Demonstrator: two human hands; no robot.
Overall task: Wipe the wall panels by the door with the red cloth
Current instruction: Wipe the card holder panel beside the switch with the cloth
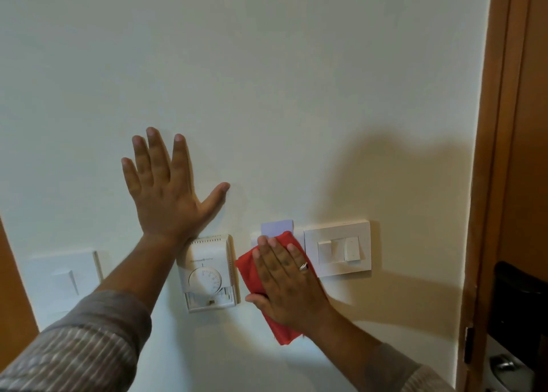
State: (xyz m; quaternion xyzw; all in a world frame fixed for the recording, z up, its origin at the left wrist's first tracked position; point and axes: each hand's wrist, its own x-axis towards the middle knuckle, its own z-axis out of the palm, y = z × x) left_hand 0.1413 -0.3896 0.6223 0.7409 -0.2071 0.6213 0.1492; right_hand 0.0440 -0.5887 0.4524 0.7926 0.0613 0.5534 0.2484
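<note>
My right hand (pixel 286 282) lies flat on the red cloth (pixel 249 273) and presses it against a wall panel that holds a pale card (pixel 276 228) sticking out of its top. That panel is almost wholly hidden by the cloth and hand. Just right of it sits a white switch plate (pixel 338 248). To the left hangs a white thermostat (pixel 209 273) with a round dial. My left hand (pixel 166 190) rests flat on the bare wall above the thermostat, fingers spread, holding nothing.
A white panel (pixel 63 279) with a knob is mounted at the far left. The wooden door frame (pixel 486 184) runs down the right side, with a dark lock unit (pixel 519 308) and a metal handle (pixel 504 365) beyond it.
</note>
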